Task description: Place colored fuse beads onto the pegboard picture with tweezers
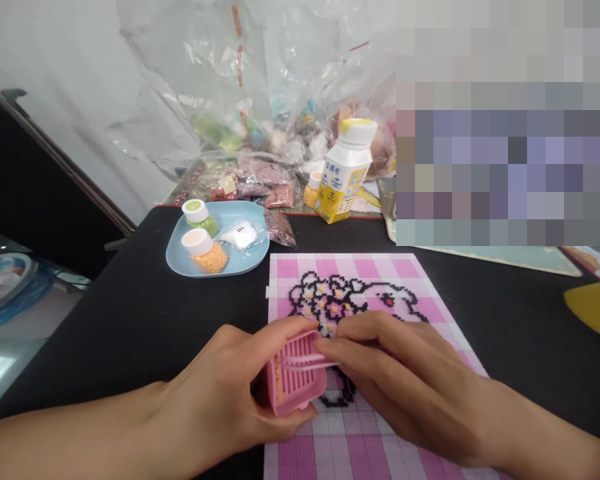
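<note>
A small pink ridged bead tray [307,390] is gripped in my left hand [225,380], thumb on the far side and fingers beneath. Orange-yellow beads lie in a line along its left edge. My right hand [410,387] pinches pale pink tweezers [310,365], whose tips reach over the tray toward those beads. Whether a bead is between the tips, I cannot tell. Under both hands lies a pink-and-white checked pegboard [315,453]. Black beads on it outline a figure with a curly top [325,290], dotted with yellow beads and one red spot. My hands hide part of the pattern.
At the back left, a blue plate [175,257] carries a green-bead jar [199,217], an orange-bead jar [205,251] and a small white bag [243,233]. Behind stand a yellow-and-white bottle [345,172] and bead packets [265,180]. A yellow object [597,307] juts in at right.
</note>
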